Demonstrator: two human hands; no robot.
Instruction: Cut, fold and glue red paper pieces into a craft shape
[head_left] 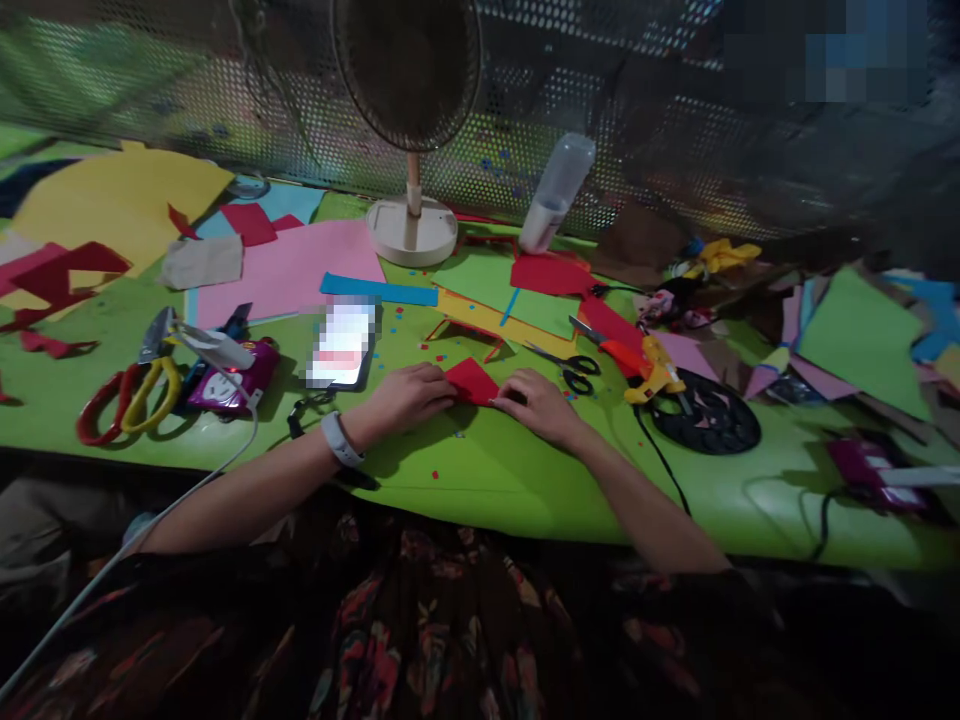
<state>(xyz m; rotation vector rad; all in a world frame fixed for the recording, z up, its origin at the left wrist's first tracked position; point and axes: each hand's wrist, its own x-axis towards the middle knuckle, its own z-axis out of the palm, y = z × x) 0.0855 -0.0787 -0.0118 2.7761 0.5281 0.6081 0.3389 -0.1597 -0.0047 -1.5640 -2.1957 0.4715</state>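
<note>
A small folded piece of red paper [472, 380] lies on the green tabletop between my hands. My left hand [414, 395], with a watch [341, 440] on its wrist, has its fingers closed together over the paper's left edge. Thumb and fingers of my right hand [536, 402] pinch the right corner. Just behind the red paper are strips and sheets of yellow paper [517, 320] and green paper [484, 275]. Small black-handled scissors [577, 375] rest beyond my right hand, and a lit phone [343, 345] lies beyond my left.
A fan [412, 235] and a clear bottle [559, 195] stand at the back. Large red-and-yellow-handled scissors [154, 385] and a purple device [236, 380] lie left. Rightward are an orange glue gun [654, 370] on a black tray [709, 415], its cord, and paper scraps [862, 335].
</note>
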